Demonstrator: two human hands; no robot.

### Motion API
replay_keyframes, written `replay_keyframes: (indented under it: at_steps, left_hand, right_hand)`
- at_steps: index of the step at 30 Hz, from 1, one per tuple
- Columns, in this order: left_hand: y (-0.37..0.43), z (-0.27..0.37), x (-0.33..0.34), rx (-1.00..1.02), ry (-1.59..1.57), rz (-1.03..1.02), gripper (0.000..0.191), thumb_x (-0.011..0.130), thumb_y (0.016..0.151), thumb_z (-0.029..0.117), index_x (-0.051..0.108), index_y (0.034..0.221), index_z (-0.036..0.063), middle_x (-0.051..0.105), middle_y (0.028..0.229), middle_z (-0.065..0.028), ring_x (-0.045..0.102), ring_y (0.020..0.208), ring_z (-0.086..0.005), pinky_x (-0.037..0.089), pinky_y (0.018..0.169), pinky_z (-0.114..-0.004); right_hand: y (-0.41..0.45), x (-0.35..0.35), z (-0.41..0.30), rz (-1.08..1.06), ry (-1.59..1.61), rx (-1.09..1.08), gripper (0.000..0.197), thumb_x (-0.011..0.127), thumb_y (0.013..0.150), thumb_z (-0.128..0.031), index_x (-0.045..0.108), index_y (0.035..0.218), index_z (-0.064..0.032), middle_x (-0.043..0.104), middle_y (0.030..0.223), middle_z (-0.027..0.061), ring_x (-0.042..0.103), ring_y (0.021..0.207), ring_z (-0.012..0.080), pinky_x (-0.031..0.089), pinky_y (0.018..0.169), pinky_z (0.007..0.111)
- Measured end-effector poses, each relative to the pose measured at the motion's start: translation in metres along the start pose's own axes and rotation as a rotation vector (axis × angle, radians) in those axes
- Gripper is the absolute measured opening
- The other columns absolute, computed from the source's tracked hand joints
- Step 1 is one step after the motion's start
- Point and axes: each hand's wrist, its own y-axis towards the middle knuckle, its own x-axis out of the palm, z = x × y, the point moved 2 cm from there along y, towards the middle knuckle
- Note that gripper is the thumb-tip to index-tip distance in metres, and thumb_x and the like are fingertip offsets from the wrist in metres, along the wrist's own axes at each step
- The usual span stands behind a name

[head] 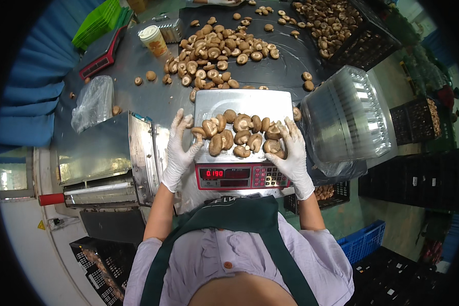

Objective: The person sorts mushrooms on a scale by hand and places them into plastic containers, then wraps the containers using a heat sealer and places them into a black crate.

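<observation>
Two gloved hands flank a group of shiitake mushrooms (242,137) on the steel platform of a digital weighing scale (248,100). Clear plastic, apparently a shallow tray, glints beneath the mushrooms. My left hand (180,153) has its fingers spread at the platform's left edge, the thumb against a mushroom (198,132) at the group's end. On the right, my right hand (293,155) curves around the end mushrooms, fingertips at an upper one (273,132) and thumb by a lower one (272,147). Red digits glow on the scale's display (214,174).
Beyond the scale lies a heap of loose shiitakes (218,49). Stacked clear plastic trays (348,118) stand close on the right, a metal wrapping machine (99,153) on the left. Farther off are a paper cup (153,40), a second scale (103,53) and a black mushroom crate (361,48).
</observation>
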Motion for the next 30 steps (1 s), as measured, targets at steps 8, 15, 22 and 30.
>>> replay_keyframes:
  at_steps: [8, 15, 22, 30]
  left_hand:
    - [0.006, -0.005, -0.014, 0.032, 0.027, 0.019, 0.077, 0.072, 0.075, 0.049, 0.046, 0.135, 0.0083, 0.032, 0.147, -0.0174, 0.034, 0.135, -0.0332, 0.033, 0.109, -0.045]
    - [0.035, 0.012, 0.004, 0.298, 0.34, -0.339, 0.1, 0.075, 0.06, 0.065, 0.043, 0.138, 0.0115, 0.029, 0.149, -0.018, 0.026, 0.139, -0.0349, 0.022, 0.113, -0.049]
    - [0.05, 0.025, 0.06, 0.429, 0.325, -0.477, 0.084, 0.079, 0.06, 0.055, 0.054, 0.132, 0.02, 0.044, 0.14, -0.0139, 0.034, 0.13, -0.0439, 0.037, 0.104, -0.049]
    - [0.036, 0.021, 0.045, 0.427, 0.285, -0.47, 0.059, 0.078, 0.065, 0.046, 0.065, 0.115, 0.0172, 0.048, 0.136, -0.0106, 0.034, 0.132, -0.0386, 0.029, 0.108, -0.054]
  right_hand:
    - [0.0, -0.001, 0.002, 0.028, 0.077, 0.034, 0.081, 0.081, 0.064, -0.029, 0.047, 0.134, -0.0064, 0.038, 0.142, 0.0217, 0.036, 0.131, 0.0395, 0.028, 0.108, 0.047]
    - [0.018, 0.012, 0.006, 0.009, 0.1, -0.013, 0.08, 0.079, 0.065, -0.035, 0.048, 0.134, -0.0079, 0.039, 0.141, 0.0218, 0.038, 0.129, 0.0396, 0.032, 0.106, 0.047]
    - [0.034, 0.025, 0.0, -0.143, -0.019, -0.117, 0.073, 0.07, 0.073, -0.045, 0.049, 0.134, -0.0125, 0.042, 0.14, 0.0191, 0.039, 0.128, 0.0369, 0.024, 0.108, 0.053]
    - [0.031, 0.025, 0.006, -0.106, 0.215, -0.1, 0.058, 0.065, 0.08, -0.038, 0.054, 0.127, -0.0064, 0.046, 0.139, 0.0155, 0.042, 0.128, 0.0347, 0.03, 0.108, 0.046]
